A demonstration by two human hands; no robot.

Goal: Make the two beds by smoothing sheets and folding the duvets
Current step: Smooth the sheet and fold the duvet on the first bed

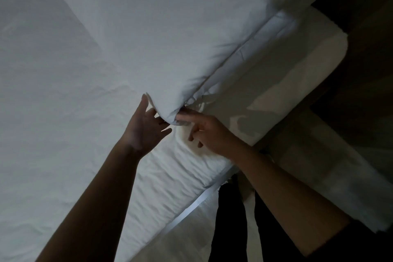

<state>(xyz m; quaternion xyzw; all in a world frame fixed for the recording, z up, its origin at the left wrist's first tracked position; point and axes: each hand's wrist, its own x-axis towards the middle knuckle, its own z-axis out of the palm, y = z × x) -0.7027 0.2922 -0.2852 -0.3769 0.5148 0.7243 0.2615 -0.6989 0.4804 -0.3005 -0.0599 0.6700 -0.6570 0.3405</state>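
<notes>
We are at the folding step on this bed. The duvet (170, 38) lies folded in a thick slab across the upper part of the bed, and its near corner sits by the mattress edge (187, 168), right between our hands. Our left hand (146, 125) has its grip apart, fingers straight and the palm laid against the corner's left side. Our right hand (204, 130) reaches in from the other side, forefinger stretched along the corner and the other fingers loosely curled. The thumb is hidden, so we cannot tell whether that grip is clamped on the cloth or only touching it. The sheet (53, 91) spreads fairly flat to the left, with wrinkles gathered along the mattress edge below our hands. We judge the corner is being squared. The next move calls for lining up the layers, pressing the fold flat, then smoothing those wrinkles out.
</notes>
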